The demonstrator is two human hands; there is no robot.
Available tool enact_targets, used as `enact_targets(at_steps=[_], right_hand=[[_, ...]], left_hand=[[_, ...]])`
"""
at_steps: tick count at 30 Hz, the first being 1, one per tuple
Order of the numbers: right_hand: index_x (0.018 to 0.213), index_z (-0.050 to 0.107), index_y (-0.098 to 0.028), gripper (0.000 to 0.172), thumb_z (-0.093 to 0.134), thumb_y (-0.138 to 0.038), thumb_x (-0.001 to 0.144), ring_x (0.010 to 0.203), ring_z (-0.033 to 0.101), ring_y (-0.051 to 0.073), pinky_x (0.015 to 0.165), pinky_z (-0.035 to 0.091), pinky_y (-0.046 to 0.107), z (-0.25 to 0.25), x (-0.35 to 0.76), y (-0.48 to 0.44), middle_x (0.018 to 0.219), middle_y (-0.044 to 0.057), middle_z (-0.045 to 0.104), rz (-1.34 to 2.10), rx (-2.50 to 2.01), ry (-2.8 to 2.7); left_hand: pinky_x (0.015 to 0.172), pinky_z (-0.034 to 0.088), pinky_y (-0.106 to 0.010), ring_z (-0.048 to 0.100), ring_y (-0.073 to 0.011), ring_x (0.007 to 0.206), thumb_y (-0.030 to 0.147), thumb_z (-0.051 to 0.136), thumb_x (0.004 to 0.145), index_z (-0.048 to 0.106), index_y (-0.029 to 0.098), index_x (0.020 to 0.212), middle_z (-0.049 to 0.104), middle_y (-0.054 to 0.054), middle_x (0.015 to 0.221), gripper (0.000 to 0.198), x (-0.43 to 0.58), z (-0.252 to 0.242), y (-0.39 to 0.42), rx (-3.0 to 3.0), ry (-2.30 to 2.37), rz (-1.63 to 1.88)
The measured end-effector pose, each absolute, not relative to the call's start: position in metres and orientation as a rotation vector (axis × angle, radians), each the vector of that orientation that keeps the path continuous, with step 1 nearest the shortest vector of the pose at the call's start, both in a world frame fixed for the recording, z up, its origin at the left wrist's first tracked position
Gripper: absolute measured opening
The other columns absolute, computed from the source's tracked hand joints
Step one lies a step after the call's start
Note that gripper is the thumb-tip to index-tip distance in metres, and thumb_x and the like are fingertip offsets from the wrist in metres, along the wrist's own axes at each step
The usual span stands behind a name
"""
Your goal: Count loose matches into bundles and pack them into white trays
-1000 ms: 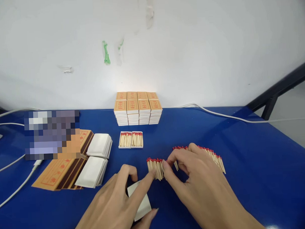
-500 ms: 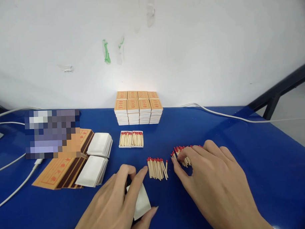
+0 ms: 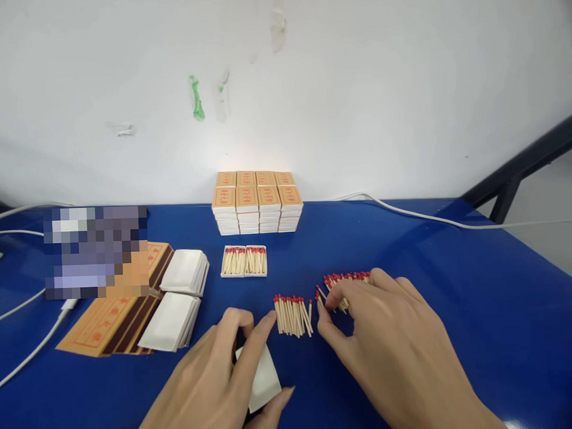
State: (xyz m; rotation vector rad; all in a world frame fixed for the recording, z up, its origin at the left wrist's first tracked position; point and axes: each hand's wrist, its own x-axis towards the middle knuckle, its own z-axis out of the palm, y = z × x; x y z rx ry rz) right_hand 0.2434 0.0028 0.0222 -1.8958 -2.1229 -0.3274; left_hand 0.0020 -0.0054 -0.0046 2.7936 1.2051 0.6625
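A white wall (image 3: 380,98) with green and grey marks stands behind a glossy blue tabletop (image 3: 495,295); all positions below are referenced to the small matchstick row (image 3: 293,316), which lies loose on that surface, red heads pointing toward the wall. The left hand (image 3: 211,367) is located nearer the wearer and to the left of the row. Its fingers are closed around a white matchbox tray (image 3: 262,383), thumb along the near edge, index fingertip just beside the row's leftmost match. The right hand (image 3: 384,342) is located to the right of the row, fingers curled, thumb and index fingertips close together at the left end of a larger matchstick pile (image 3: 344,281). The hand covers part of this pile; whether the fingertips grip any match cannot be determined. Behind and left of the row, two filled matchbox trays (image 3: 233,262) lie side by side, touching, with the match heads toward the wall. Farther behind, a matchbox stack (image 3: 258,209) presents two rows of four orange-topped boxes. Well to the left of the row are two piles of white trays (image 3: 170,320), followed by orange matchbox sleeves (image 3: 95,324); the item beyond these is pixelated. A white cable (image 3: 422,216) runs behind and to the right.
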Motion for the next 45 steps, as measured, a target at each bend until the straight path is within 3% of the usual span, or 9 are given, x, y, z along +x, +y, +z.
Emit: enact_targets(at_steps=[10,20,28,45], right_hand=[[0.073,0.068,-0.027,0.017,0.073,-0.02,0.087,0.075,0.064,0.027,0.075,0.041,0.044,0.022,0.246,0.003,0.07,0.002,0.068,-0.236,-1.956,-2.087],[0.073,0.068,-0.027,0.016,0.071,-0.024,0.088,0.072,0.064,0.029,0.072,0.046,0.046,0.022,0.246,0.002,0.071,0.005,0.068,-0.281,-1.991,-2.079],[0.072,0.07,-0.03,0.015,0.076,-0.027,0.085,0.068,0.063,0.023,0.064,0.04,0.037,0.027,0.241,0.004,0.068,-0.001,0.064,0.056,-1.937,-1.988],[0.076,0.063,-0.027,0.027,0.064,-0.037,0.101,0.063,0.057,0.019,0.059,0.035,0.033,0.028,0.235,0.005,0.067,-0.002,0.057,0.217,-1.89,-2.019]], left_hand=[[0.068,0.069,-0.03,0.075,-0.019,0.081,0.043,0.052,0.113,0.054,0.021,0.158,0.063,-0.009,0.115,0.05,0.0,-0.004,-0.004,2.736,1.171,0.658],[0.069,0.07,-0.033,0.075,-0.0197,0.082,0.037,0.055,0.111,0.051,0.019,0.159,0.061,-0.01,0.116,0.052,0.001,-0.003,-0.004,2.74,1.156,0.601],[0.069,0.07,-0.033,0.074,-0.0189,0.081,0.036,0.056,0.111,0.049,0.019,0.16,0.06,-0.01,0.117,0.052,0.001,-0.002,-0.004,2.728,1.145,0.594],[0.068,0.07,-0.034,0.074,-0.0198,0.081,0.034,0.059,0.108,0.047,0.017,0.16,0.06,-0.011,0.117,0.055,0.001,-0.002,-0.004,2.725,1.131,0.567]])
